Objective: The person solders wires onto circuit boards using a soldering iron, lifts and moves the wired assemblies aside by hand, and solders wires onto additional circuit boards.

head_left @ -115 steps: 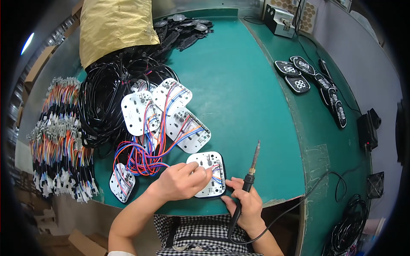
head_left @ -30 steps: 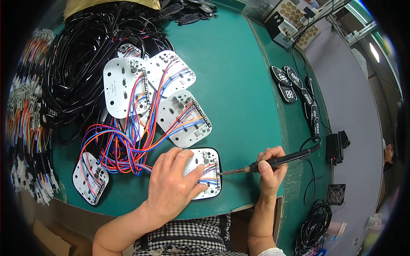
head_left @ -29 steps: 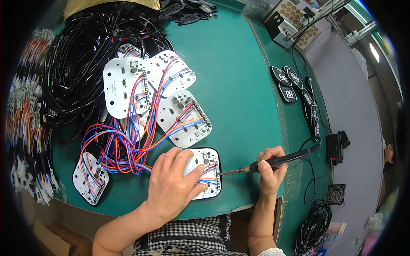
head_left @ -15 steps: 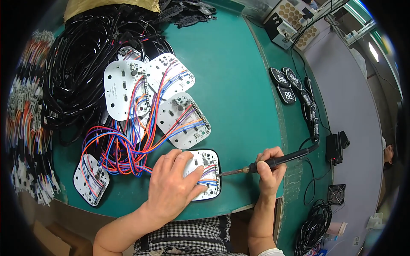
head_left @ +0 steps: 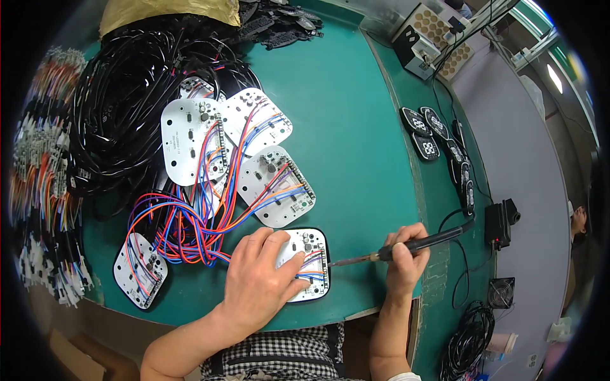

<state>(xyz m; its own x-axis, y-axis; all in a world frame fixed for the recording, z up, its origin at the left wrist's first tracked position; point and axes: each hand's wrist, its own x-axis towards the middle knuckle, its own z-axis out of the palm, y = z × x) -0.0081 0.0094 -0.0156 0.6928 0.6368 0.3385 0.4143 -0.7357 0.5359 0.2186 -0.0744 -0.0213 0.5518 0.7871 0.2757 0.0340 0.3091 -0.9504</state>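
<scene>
My left hand (head_left: 260, 276) lies over a white circuit board (head_left: 316, 244) with a dark rim, near the table's front edge. Thumb and fingers hold the board and press on the red, blue and orange wires along its right side. A soldering iron (head_left: 419, 244) is gripped in my right hand (head_left: 406, 263), its metal tip pointing left at the board's right edge. Whether the tip touches the board, I cannot tell. Another wired board (head_left: 141, 270) rests to the left of my left hand.
More white boards (head_left: 197, 143) with wires are piled beyond my left hand. Behind them sits a heap of black cables (head_left: 121, 108). Bundled wires (head_left: 44, 171) line the left edge. At the right are dark display panels (head_left: 426, 146), a black iron stand (head_left: 499, 222) and a small fan (head_left: 501, 292).
The whole view has shifted slightly, so the table's things sit a little lower and to the right. Both hands keep their holds; the iron's tip stays by the board's right edge.
</scene>
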